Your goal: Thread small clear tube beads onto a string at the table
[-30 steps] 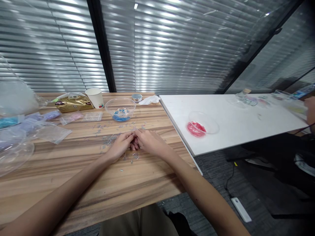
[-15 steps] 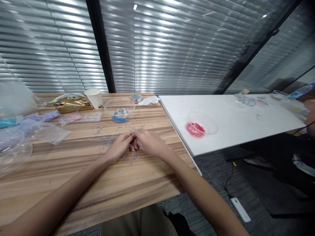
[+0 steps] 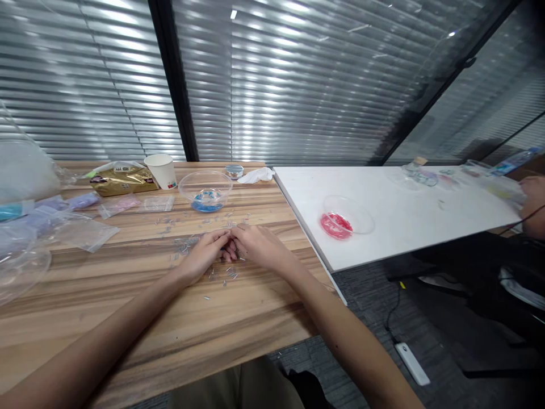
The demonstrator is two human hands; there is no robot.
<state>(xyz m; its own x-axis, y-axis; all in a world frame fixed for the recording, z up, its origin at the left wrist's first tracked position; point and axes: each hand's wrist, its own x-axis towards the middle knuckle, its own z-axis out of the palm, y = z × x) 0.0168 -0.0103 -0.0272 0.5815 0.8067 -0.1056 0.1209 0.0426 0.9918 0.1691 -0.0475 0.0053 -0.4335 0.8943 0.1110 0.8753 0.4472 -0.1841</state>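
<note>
My left hand (image 3: 204, 254) and my right hand (image 3: 258, 245) rest together on the wooden table (image 3: 128, 307), fingertips meeting over a scatter of small clear tube beads (image 3: 187, 245). The fingers are curled and pinched; whatever lies between them is too small to make out. A clear bowl with blue beads (image 3: 205, 193) stands just beyond the hands. Several beads lie loose in front of the left hand.
Small plastic bags (image 3: 87, 230), a gold packet (image 3: 121, 180), a paper cup (image 3: 162, 170) and a small tin (image 3: 234, 170) sit at the back left. A white table (image 3: 409, 216) at right holds a bowl of red beads (image 3: 344, 218). Another person's hand (image 3: 534, 199) shows far right.
Both hands stay pinched together at the same spot on the table. Only the view has shifted slightly.
</note>
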